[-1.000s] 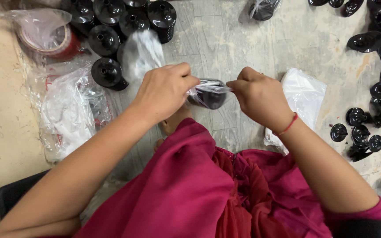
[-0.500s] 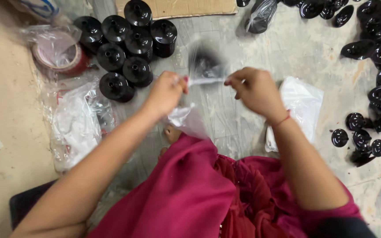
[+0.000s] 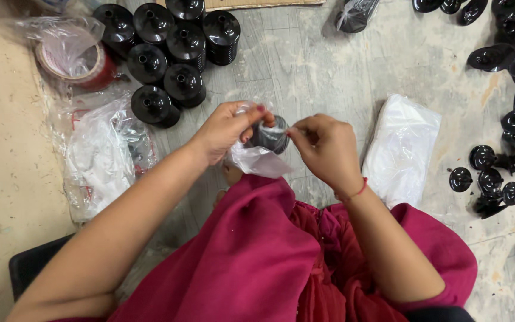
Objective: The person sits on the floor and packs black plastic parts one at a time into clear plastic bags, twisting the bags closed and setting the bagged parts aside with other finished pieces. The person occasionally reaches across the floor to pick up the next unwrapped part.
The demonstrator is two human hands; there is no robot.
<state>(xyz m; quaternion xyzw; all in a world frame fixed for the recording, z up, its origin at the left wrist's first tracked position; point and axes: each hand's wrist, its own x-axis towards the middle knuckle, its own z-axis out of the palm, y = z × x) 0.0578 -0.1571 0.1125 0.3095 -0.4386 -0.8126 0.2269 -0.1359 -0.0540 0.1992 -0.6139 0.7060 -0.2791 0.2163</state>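
Note:
My left hand [image 3: 225, 130] and my right hand [image 3: 323, 149] meet over my lap and both pinch a small clear plastic bag [image 3: 257, 156]. Inside the bag sits a black round plastic part [image 3: 269, 136], held between the two hands. The bag's loose end hangs down over my red garment [image 3: 251, 256]. Left of my left hand, several black round parts [image 3: 171, 56] stand grouped on the grey floor.
A stack of clear plastic bags [image 3: 402, 149] lies right of my right hand. Loose black parts [image 3: 496, 173] are scattered at the right edge. A crumpled plastic sheet [image 3: 99, 152] and a red tape roll [image 3: 75, 56] lie at the left. Another bagged part [image 3: 356, 15] rests at the top.
The bag had been pulled up and stretched between my hands; now both hands have drawn close together, with the bag wrapped around the black part.

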